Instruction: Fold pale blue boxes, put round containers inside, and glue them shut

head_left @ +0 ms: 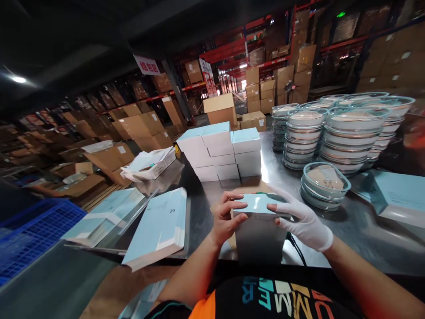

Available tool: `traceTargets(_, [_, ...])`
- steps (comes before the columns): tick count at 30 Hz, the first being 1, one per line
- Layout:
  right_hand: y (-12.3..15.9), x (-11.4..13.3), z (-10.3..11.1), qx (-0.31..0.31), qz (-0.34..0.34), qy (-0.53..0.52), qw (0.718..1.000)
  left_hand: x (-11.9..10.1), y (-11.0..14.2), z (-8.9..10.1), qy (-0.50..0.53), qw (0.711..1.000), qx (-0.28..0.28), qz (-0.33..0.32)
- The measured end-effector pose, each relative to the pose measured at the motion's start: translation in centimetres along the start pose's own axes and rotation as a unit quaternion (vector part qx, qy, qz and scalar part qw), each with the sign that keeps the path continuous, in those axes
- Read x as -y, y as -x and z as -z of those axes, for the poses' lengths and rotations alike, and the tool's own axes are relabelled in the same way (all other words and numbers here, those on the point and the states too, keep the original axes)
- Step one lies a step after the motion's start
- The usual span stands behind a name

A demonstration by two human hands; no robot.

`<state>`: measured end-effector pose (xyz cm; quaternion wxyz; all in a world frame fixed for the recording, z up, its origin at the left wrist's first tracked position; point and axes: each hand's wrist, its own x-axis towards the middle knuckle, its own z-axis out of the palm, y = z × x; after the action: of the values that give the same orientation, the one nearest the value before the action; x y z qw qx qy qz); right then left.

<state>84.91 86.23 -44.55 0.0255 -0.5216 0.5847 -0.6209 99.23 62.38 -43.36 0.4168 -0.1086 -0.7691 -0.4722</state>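
Observation:
My left hand (226,216), bare, and my right hand (303,221), in a white glove with uncovered fingertips, grip a small light-blue-topped box (257,203) from its two sides. Thumbs press near its front edge and fingers rest on its top. Directly below the box is a grey block-like surface (260,241); what it belongs to is unclear. A dark cable (296,248) runs beside it under my right hand. Behind the box stands a stack of white boxes with light blue tops (219,153). Right of my right hand is a short stack of round glass dishes (323,188).
Taller stacks of glass dishes (352,137) and a blue-and-white box (401,190) occupy the right of the metal table (270,159). Flat light blue cardboard stacks (159,221) lie left, near a white basket (162,164) and a blue crate (36,239). Cartons (142,128) fill the background.

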Motion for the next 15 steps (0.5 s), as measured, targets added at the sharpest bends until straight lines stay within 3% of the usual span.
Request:
traceTargets(2, [0.1,0.3,-0.5,0.004,0.053,0.024,0.998,-0.6,-0.8,1.1,-0.021,0.999,0.037,-0.024])
traceTargets(4, [-0.1,0.9,-1.5,0.000,0.104,0.062,0.993,-2.0,-2.0,1.8,-0.101,0.987,0.120,-0.041])
traceTargets(8, [-0.6,1.9,-2.7,0.054,0.176,0.114,0.976,-6.1,-4.4,2.1,-0.281,0.898,0.332,-0.068])
traceTargets(10, [-0.8,1.3,-1.4,0.068,0.145,0.129,0.979,-7.3,-5.2,2.6,-0.294,0.879,0.369,-0.067])
traceTargets(11, [-0.8,0.5,0.0,0.050,0.110,0.154,0.981,-7.4,-5.5,3.1,-0.293,0.888,0.349,-0.056])
traceTargets(12, [-0.6,-0.6,1.7,0.016,0.064,0.199,0.978,-7.2,-5.8,3.7,-0.289,0.911,0.291,-0.037])
traceTargets(13, [-0.4,-1.9,3.8,-0.030,0.009,0.263,0.964,-6.5,-6.0,4.2,-0.271,0.942,0.197,-0.013])
traceTargets(14, [0.0,-3.4,6.0,-0.083,-0.046,0.350,0.932,-5.6,-6.1,4.6,-0.231,0.969,0.081,0.018])
traceTargets(15, [0.5,-5.0,8.1,-0.119,-0.108,0.441,0.883,-4.5,-6.2,4.7,-0.167,0.984,-0.035,0.055])
